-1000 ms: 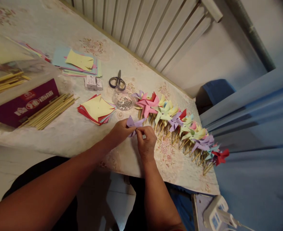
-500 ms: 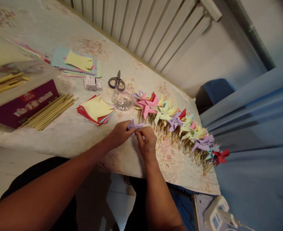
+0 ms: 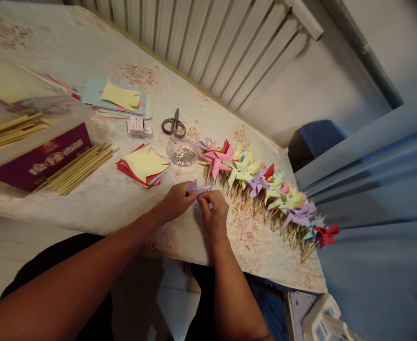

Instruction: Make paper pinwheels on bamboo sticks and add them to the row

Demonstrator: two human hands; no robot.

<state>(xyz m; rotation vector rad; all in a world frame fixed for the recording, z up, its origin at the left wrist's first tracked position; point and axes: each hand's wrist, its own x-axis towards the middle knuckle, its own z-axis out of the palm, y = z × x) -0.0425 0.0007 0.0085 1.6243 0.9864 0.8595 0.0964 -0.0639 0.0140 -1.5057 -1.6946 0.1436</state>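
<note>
- Head view, hands: the left hand (image 3: 175, 200) and the right hand (image 3: 213, 213) meet at the near edge of the desk (image 3: 98, 199). Both are closed on one folded purple paper piece (image 3: 196, 188), fingertips pinching it from either side.
- Head view, held item: the purple paper piece sits just above the desk surface, between the two hands and just left of the near end of the pinwheel row.
- Head view, right of the hands: a row of finished pinwheels (image 3: 265, 184) in pink, yellow, green, purple and red lies on the desk, sticks pointing toward the near edge.
- Head view, left of the hands: a stack of square coloured papers (image 3: 143, 165), yellow on top, lies near a bundle of wooden sticks (image 3: 76, 168) and a purple box (image 3: 39, 156).
- Head view, far side: scissors (image 3: 173, 125), a pile of small shiny pins (image 3: 181, 155) and two small white boxes (image 3: 139, 127) lie close together. Loose coloured sheets (image 3: 118, 98) lie beyond them.
</note>
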